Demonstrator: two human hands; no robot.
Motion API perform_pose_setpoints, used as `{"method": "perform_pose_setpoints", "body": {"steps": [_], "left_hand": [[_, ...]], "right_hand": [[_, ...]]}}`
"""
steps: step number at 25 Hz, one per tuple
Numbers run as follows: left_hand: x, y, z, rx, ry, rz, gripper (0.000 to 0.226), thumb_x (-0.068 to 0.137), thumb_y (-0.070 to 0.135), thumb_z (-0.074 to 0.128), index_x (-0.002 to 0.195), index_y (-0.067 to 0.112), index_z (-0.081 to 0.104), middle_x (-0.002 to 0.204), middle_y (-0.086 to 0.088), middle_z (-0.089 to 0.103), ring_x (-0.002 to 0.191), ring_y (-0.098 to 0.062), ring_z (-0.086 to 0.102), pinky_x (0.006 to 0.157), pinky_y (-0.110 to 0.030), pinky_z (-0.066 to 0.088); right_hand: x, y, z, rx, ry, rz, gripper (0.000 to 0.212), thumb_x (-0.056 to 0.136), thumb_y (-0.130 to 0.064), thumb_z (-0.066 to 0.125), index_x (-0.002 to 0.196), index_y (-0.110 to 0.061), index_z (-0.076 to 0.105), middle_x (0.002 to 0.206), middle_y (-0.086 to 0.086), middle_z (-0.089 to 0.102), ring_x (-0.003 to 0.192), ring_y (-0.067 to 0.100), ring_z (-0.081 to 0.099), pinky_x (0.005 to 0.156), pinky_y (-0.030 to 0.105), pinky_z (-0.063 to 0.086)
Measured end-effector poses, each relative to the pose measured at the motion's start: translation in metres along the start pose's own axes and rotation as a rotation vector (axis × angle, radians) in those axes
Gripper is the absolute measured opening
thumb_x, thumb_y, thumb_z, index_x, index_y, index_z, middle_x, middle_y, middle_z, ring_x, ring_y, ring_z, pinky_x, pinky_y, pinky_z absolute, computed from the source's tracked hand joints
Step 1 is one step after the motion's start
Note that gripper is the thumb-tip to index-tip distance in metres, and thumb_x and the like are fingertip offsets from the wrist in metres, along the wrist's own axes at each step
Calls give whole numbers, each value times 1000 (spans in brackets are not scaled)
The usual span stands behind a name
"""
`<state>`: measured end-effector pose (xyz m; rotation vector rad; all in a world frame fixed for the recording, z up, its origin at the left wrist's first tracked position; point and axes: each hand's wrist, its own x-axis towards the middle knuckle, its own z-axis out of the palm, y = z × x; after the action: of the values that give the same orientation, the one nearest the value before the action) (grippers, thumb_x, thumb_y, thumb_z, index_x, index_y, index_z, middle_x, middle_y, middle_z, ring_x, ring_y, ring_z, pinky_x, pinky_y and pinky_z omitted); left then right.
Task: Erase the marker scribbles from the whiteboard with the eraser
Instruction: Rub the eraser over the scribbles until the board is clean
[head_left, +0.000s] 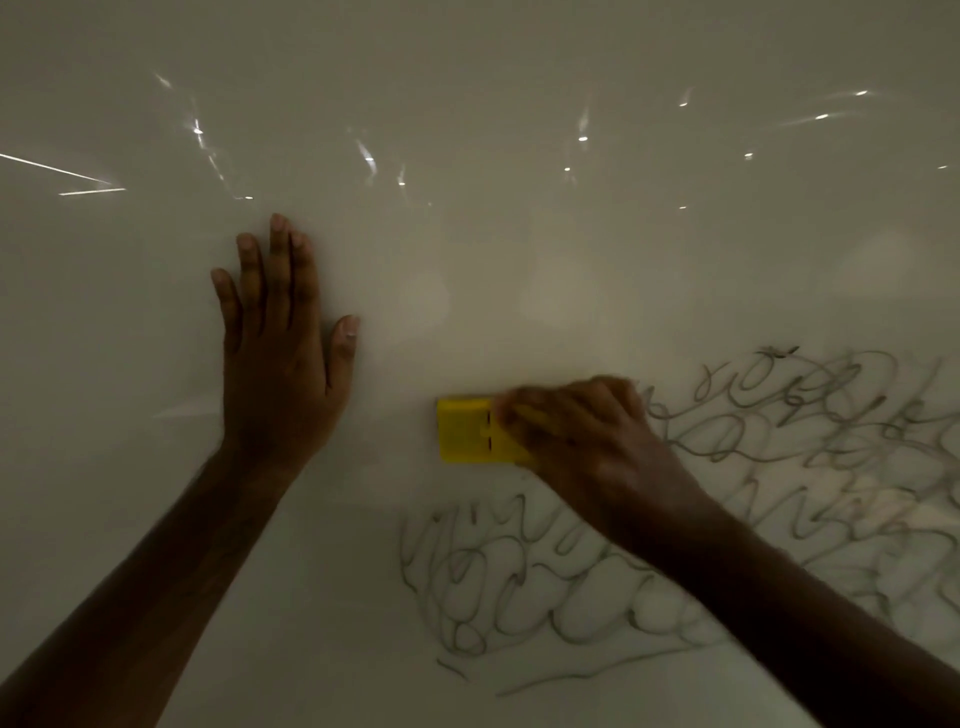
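- The sort of place cannot be told for certain; only a glossy white whiteboard is seen, and it fills the whole view.
- A writing or teaching setting, such as an office or a classroom, is hinted at by the looping marker scribbles drawn on the board and by the yellow eraser pressed to it.
- Dim indoor lighting is shown by the grey cast of the surface.
- Small bright light reflections are mirrored in the upper part of the board.
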<state>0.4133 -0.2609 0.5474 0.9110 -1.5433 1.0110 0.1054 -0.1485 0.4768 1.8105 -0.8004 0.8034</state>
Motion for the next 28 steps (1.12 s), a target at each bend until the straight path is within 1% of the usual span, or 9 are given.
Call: {"method": "perform_pose_setpoints", "body": {"steps": [2,4,7,11,15,17,21,24,28], "left_hand": [[-3,7,2,-20,0,-24,71,116,38,29,170,-5,15,179,-27,11,166,-49,9,135,-61,4],[-6,12,3,-40,-9,-36,71,116,36,30,170,-6,14,179,-28,10,166,-49,8,135,-61,4],[-8,17,3,-27,-26,-13,71,116,36,30,170,-7,14,178,-30,9,166,-50,8,135,-62,4],[-20,44,5,-21,-81,130,72,115,37,28,170,-7,14,179,-28,9,166,-48,8,135,-63,5],[-20,74,13,-12,-74,171,71,115,37,28,170,-6,15,179,-26,10,166,-46,11,135,-65,7],[-13,80,14,-5,-68,177,71,115,36,29,170,-6,15,179,-26,10,167,-46,10,135,-63,6],[-11,84,14,-6,-62,171,71,115,37,28,170,-5,15,180,-25,10,167,-45,8,136,-62,4],[-9,85,13,-14,-64,168,72,113,35,31,170,-6,15,179,-26,10,167,-45,8,136,-62,6],[-5,89,12,-48,-75,160,74,111,33,36,169,-9,17,178,-30,11,166,-47,10,136,-60,8]], "right_hand": [[15,10,-2,-28,79,86,47,106,-34,69,149,-19,61,147,1,64,116,26,59,97,47,47],[17,5,1,-26,107,93,45,106,-35,68,147,-18,63,145,0,65,115,23,58,97,45,47],[-12,0,2,12,41,4,43,107,-30,68,148,-18,62,145,-1,65,117,22,65,98,44,48],[-55,15,-16,-6,-41,-82,43,108,-23,66,150,-16,61,146,1,65,118,24,67,98,44,49],[-31,60,-34,-46,52,77,45,104,-34,72,146,-19,64,146,1,65,114,25,62,96,44,47],[-12,63,-32,-37,109,146,46,102,-36,71,144,-18,65,145,0,66,111,26,59,96,44,46],[-32,39,-19,32,60,64,40,106,-34,68,143,-18,67,148,-2,64,115,22,63,97,42,47],[-69,45,-30,24,-35,8,46,104,-29,72,148,-18,62,153,-1,61,119,22,66,98,45,49],[-66,86,-52,-31,42,117,40,106,-34,68,142,-18,64,150,-1,62,113,27,61,96,43,44]]}}
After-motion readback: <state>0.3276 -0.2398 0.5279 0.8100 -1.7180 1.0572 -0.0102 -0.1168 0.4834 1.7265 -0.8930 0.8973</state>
